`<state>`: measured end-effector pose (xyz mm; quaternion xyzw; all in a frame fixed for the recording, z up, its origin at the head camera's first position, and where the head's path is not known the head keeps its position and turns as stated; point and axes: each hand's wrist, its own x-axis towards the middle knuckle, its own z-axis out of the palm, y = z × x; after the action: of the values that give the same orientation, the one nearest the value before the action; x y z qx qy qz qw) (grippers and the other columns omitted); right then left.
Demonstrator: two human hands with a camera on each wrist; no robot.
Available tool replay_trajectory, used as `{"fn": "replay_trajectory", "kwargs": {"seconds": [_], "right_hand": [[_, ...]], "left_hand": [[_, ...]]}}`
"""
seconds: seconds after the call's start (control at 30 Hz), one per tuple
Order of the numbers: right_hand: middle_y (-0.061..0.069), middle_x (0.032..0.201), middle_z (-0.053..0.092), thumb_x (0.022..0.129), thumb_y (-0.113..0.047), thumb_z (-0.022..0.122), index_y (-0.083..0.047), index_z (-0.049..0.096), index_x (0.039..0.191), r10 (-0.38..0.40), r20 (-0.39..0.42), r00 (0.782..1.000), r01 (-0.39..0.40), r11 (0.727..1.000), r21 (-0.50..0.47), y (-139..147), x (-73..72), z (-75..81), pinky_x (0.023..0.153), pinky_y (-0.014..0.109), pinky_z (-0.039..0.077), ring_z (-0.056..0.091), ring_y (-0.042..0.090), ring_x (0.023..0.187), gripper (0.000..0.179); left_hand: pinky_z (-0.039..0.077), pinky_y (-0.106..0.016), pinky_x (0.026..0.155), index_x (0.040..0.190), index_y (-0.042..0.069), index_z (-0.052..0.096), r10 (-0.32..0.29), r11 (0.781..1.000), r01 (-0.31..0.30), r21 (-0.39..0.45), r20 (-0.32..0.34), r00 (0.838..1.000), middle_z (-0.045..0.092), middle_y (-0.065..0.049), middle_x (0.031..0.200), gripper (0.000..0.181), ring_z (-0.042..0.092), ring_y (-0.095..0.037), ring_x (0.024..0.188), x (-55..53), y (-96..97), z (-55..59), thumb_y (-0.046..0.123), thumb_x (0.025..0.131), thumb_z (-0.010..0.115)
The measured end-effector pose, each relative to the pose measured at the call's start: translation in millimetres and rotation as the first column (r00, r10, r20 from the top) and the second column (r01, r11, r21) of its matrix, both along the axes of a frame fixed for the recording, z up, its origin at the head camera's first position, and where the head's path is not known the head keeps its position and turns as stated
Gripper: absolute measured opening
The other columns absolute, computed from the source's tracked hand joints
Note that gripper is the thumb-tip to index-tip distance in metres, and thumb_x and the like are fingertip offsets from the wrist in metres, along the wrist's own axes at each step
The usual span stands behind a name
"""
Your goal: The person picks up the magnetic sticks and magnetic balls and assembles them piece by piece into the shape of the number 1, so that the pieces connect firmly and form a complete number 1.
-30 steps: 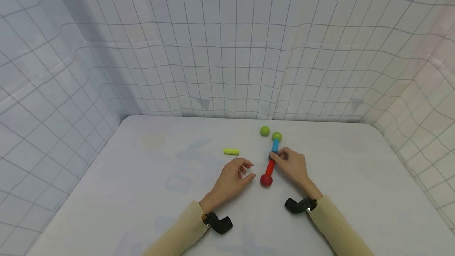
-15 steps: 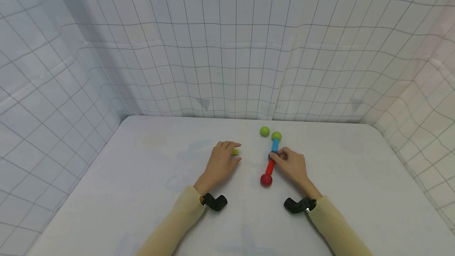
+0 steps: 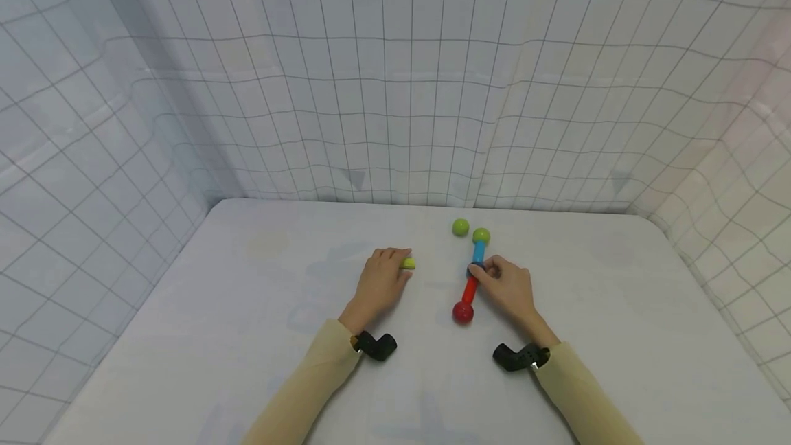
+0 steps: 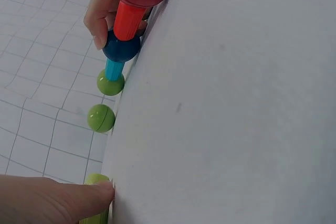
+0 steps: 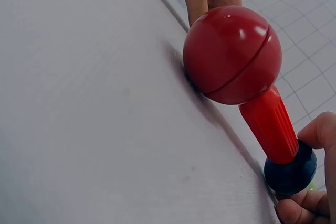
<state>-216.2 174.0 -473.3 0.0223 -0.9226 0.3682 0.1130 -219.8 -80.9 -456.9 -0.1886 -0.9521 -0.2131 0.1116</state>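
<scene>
A flat white table (image 3: 618, 273) has round back corners. White walls with thin, wavy grey squares (image 3: 383, 101) stand behind it and on both sides.

On the counter (image 3: 556, 390), near ball (image 3: 463, 312), near rod (image 3: 469, 290), middle ball (image 5: 286, 176), far rod (image 3: 478, 251) and far ball (image 3: 481, 235) run in line, near to far. The loose ball (image 3: 460, 227) is just left of the far ball; the loose rod (image 3: 408, 264) lies farther left, left of the line.
</scene>
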Motion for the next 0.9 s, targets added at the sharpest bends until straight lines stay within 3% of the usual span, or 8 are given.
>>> {"fn": "replay_trajectory", "kwargs": {"seconds": [0.57, 0.9], "right_hand": [[-0.002, 0.064, 0.054, 0.086, -0.04, 0.065, -0.01, 0.064, 0.083, 0.005, -0.01, 1.0, -0.005, 1.0, 0.002, 0.3, -0.2, -1.2, 0.058, 0.031, 0.03, 0.045, 0.016, 0.06, 0.03], [-0.001, 0.066, 0.055, 0.087, -0.039, 0.065, -0.01, 0.064, 0.085, 0.015, -0.001, 1.0, -0.015, 1.0, -0.005, 1.4, -0.5, -0.3, 0.066, 0.034, 0.027, 0.045, 0.019, 0.062, 0.03]], "left_hand": [[0.046, -0.037, 0.083, 0.114, 0.004, 0.067, 0.051, 0.998, -0.05, 0.044, -0.029, 0.998, 0.063, -0.01, 0.108, 0.03, 0.054, -0.026, 0.099, -1.3, -1.6, -3.3, 0.021, 0.089, 0.068], [0.047, -0.035, 0.072, 0.103, 0.004, 0.07, 0.054, 0.994, -0.049, 0.095, -0.052, 0.997, 0.064, -0.008, 0.097, 0.023, 0.055, -0.024, 0.087, 6.0, 0.9, -2.3, 0.019, 0.086, 0.072]]}}
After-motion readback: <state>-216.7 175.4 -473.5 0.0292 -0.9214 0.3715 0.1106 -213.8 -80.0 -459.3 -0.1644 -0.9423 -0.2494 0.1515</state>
